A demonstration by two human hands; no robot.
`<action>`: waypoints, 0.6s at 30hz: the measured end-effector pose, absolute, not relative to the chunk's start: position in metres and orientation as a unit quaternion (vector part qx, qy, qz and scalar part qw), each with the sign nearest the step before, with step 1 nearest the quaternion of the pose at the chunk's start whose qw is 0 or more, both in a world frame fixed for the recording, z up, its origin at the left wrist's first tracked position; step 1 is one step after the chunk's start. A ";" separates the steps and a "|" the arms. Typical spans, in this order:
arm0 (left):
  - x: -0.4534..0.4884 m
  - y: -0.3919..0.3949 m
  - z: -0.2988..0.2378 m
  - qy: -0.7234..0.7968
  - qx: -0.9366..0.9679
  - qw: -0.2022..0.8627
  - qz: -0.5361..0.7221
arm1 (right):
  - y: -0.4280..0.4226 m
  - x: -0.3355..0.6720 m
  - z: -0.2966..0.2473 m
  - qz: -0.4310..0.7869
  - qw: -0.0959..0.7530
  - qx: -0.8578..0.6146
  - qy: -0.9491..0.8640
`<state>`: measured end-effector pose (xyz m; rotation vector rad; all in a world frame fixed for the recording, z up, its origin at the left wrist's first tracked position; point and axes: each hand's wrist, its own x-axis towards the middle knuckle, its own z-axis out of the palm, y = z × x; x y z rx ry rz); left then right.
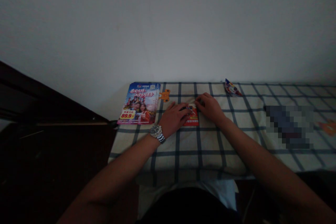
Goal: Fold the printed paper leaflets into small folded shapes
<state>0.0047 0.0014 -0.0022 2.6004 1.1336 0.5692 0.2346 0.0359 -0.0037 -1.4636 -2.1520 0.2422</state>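
A small red printed leaflet (194, 121) lies on the checked cloth in front of me, partly covered by my left hand. My left hand (174, 117) rests over its left side with fingers stretched out and apart. At the leaflet's upper right corner, my right hand (210, 107) has its thumb and fingertips brought together in a pinch. The fingertips' exact hold on the paper is hard to make out in the dim light. To the left sits a stack of colourful flyers (139, 103), its top sheet blue and pink with "89.9" printed on it.
A crumpled blue-and-red wrapper (232, 88) stands near the wall (183, 28). A dark, blurred-out object (286, 127) lies at the right. The checked cloth (168, 155) covers the surface up to its left edge. Dark furniture (52, 106) stands beyond that edge.
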 end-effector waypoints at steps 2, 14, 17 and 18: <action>0.005 0.002 -0.002 0.388 0.893 0.124 0.193 | 0.033 0.237 -0.003 0.097 0.256 -0.531 -0.802; 0.006 0.000 -0.001 0.392 0.892 0.112 0.196 | 0.001 0.240 -0.008 0.075 0.264 -0.424 -0.863; 0.006 0.000 -0.001 0.389 0.893 0.109 0.199 | -0.001 0.240 -0.012 0.069 0.281 -0.419 -0.861; 0.006 0.000 -0.001 0.389 0.893 0.107 0.200 | -0.001 0.240 -0.013 0.069 0.286 -0.420 -0.859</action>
